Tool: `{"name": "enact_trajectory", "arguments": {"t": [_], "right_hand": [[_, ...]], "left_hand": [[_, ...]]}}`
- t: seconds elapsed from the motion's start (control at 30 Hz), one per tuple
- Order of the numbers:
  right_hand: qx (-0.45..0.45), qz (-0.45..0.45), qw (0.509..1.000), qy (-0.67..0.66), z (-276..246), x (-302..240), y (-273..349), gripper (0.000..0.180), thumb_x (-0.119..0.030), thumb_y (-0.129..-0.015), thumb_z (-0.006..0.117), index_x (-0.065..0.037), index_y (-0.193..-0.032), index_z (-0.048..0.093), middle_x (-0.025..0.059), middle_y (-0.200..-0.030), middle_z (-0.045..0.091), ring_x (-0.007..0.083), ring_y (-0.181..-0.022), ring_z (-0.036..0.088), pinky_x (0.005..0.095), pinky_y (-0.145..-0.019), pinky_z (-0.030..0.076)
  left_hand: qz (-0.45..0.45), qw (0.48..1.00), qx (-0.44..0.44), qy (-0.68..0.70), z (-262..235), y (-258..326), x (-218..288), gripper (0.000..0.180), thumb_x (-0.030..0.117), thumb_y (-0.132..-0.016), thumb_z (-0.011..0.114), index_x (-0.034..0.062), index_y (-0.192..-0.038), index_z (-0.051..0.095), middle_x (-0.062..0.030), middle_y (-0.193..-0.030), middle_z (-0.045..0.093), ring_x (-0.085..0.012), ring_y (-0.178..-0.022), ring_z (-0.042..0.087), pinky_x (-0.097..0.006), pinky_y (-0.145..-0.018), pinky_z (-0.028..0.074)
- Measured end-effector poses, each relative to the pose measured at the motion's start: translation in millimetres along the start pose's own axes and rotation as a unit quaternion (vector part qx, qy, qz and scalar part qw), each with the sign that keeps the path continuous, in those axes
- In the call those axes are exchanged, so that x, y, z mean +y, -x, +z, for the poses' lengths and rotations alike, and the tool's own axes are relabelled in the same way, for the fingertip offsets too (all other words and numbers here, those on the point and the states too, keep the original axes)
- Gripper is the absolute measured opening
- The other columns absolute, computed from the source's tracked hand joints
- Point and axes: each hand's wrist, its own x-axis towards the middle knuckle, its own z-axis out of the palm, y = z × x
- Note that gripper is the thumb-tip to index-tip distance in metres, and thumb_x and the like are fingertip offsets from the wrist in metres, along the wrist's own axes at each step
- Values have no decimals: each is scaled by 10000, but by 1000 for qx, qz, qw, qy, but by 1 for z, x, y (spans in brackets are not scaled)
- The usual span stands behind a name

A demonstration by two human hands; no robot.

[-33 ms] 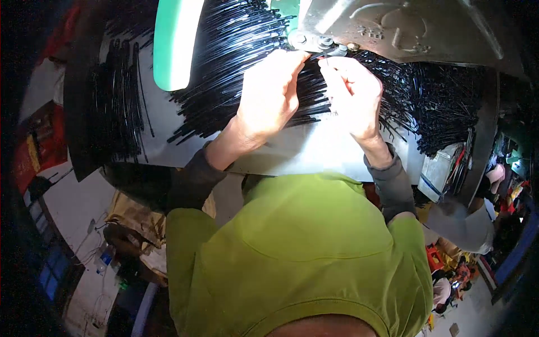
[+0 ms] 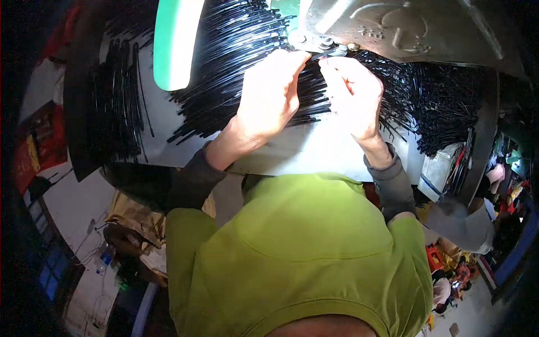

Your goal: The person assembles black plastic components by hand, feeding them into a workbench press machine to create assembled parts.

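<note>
Under a bright lamp, my left hand [image 2: 268,94] and my right hand [image 2: 357,92] meet almost fingertip to fingertip at a small bolted metal fixture [image 2: 302,40]. Thumb and forefinger are pinched together on each hand. A small dark sliver shows by the right fingertips, but the glare hides what either pinch holds. Beneath and behind my hands lies a thick pile of thin black cable-like strands [image 2: 222,81], mostly slanting the same way. A denser tangle of black strands [image 2: 443,106] spreads to the right of my right hand.
A metal machine cover [image 2: 426,33] overhangs at the upper right. A green-and-white curved panel [image 2: 171,50] rises left of the pile. More black strands [image 2: 118,101] lie at the left of the pale tabletop [image 2: 264,160]. A white box [image 2: 441,171] sits at the right edge.
</note>
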Motion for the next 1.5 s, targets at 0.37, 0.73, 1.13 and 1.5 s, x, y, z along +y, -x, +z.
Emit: {"name": "enact_trajectory", "arguments": {"t": [0.37,0.73,1.13,1.5], "right_hand": [[-5,26,1000,1,0,2,-3,58,-44,-847,625,-5,-888,635,-68,-636,532,-26,-522,413,148,-440,310],[1,41,999,5,1,3,-1,47,-14,-838,616,6,-877,634,-51,-709,546,-5,-579,428,158,-486,329],[4,64,998,7,3,1,-8,61,-56,-844,631,2,-861,635,-44,-620,553,-10,-505,443,157,-432,333],[4,50,997,-59,-3,11,-17,153,-122,-889,589,-6,-795,623,-11,-587,548,29,-467,482,182,-405,390]], "left_hand": [[-45,999,-9,-14,-1,-2,-2,294,-98,-783,578,15,-1052,612,-147,-862,649,-243,-733,645,-283,-685,502],[-57,998,-1,1,0,-3,0,268,-93,-780,561,7,-1022,619,-158,-781,613,-267,-658,606,-299,-626,479],[3,1000,16,-8,0,-3,-9,408,-164,-706,568,16,-1072,597,-139,-749,577,-256,-613,572,-316,-561,467],[92,996,10,-16,4,-13,-14,544,-96,-619,554,-45,-1159,514,-162,-800,521,-308,-650,518,-393,-552,428]]}}
